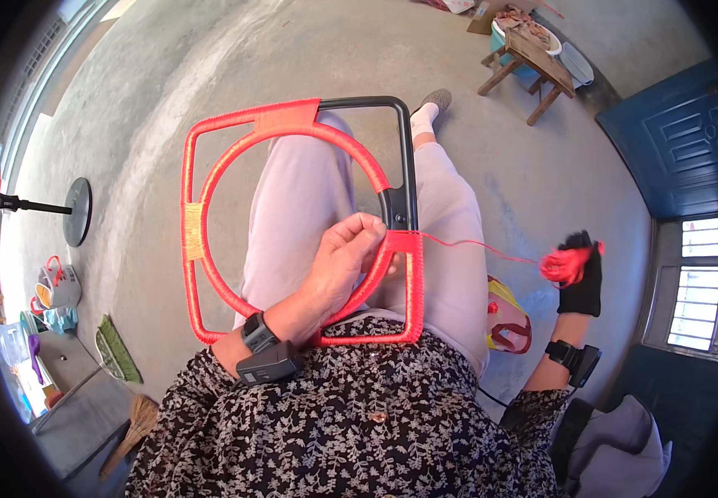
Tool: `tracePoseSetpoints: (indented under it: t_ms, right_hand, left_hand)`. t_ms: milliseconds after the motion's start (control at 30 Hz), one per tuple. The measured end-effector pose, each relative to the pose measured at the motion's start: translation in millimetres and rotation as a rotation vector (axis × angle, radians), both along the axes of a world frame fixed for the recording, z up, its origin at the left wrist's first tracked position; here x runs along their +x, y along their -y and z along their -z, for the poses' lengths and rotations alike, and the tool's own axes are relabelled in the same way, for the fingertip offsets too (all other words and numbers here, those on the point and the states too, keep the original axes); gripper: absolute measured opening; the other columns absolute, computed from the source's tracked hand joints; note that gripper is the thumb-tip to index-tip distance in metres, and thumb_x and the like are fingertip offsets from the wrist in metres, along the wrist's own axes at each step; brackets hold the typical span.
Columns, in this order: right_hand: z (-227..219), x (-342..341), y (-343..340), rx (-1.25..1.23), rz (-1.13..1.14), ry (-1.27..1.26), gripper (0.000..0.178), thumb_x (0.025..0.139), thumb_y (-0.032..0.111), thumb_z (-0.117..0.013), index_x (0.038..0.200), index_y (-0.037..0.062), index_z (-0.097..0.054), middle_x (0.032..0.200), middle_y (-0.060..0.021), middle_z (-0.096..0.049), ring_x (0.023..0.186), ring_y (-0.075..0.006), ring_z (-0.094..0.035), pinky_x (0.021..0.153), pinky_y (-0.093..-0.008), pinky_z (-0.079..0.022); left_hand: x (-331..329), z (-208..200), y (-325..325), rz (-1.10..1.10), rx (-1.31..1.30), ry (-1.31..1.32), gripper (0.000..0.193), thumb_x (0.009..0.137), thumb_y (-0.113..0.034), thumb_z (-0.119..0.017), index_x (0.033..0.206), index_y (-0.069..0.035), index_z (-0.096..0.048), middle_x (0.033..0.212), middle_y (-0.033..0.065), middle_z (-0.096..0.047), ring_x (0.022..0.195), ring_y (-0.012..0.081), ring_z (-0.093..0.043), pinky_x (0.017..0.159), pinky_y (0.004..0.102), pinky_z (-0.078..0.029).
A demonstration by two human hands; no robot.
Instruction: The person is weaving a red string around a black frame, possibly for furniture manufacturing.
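A square metal frame with a round inner ring (224, 158) rests across my lap. Red thread wraps most of it, with a gold-orange band on the left side; the upper right corner shows bare black metal. Bare, my left hand (338, 261) pinches the frame where ring and right side meet, at the end of the red wrapping. From there a single strand of thread stretches right to my right hand (583, 286). In a black glove, that hand is held out to the side, closed on a bundle of red thread (564, 266).
A wooden stool (533, 62) and a tub stand at the far right, near a blue door (670, 137). Beside my right leg lies a colourful bag (508, 319). A green broom (116, 349), a straw broom (135, 423) and a round stand base (78, 212) are at left.
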State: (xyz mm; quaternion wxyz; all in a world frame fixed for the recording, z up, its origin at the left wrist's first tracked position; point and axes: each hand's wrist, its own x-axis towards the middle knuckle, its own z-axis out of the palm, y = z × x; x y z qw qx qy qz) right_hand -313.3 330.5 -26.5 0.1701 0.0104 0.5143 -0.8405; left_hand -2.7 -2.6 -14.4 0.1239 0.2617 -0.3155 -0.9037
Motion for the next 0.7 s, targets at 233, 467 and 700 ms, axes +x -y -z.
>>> tracePoseSetpoints:
  t_ms: [233,467,700]
  right_hand:
    - [-12.1,148.1,173.8,0.619,-1.142,-0.505,0.035,0.086,0.009,-0.066,0.12,0.0066,-0.061,0.101,-0.0058,-0.068,0.089,-0.0159,-0.065,0.079,-0.0288,-0.051]
    - [13.9,151.9,229.4,0.479,-0.674,-0.485,0.049,0.084,0.004,-0.067,0.129,0.0043,-0.048,0.106,-0.012,-0.067,0.093,-0.0169,-0.064,0.081,-0.0302,-0.051]
    - [-40.8,177.6,244.5,0.679,-0.529,-1.462,0.045,0.076,0.011,-0.069,0.119,0.0052,-0.057,0.122,-0.0142,-0.058,0.122,-0.0345,-0.05,0.1,-0.043,-0.043]
  left_hand:
    - [-0.2,8.5,3.4,0.104,-0.164,0.103,0.012,0.099,-0.011,-0.048,0.102,-0.004,-0.059,0.089,0.0031,-0.065,0.078,0.0106,-0.063,0.07,0.0245,-0.052]
    - [-1.6,-1.3,0.4,-0.17,-0.586,0.109,0.01,0.095,-0.001,-0.052,0.103,-0.002,-0.058,0.091,0.0019,-0.061,0.083,0.0099,-0.059,0.074,0.0223,-0.048]
    - [5.6,-26.9,-2.6,-0.404,-1.486,-0.06,0.018,0.087,0.004,-0.06,0.104,0.002,-0.057,0.104,0.0127,-0.058,0.088,0.0177,-0.058,0.078,0.0275,-0.048]
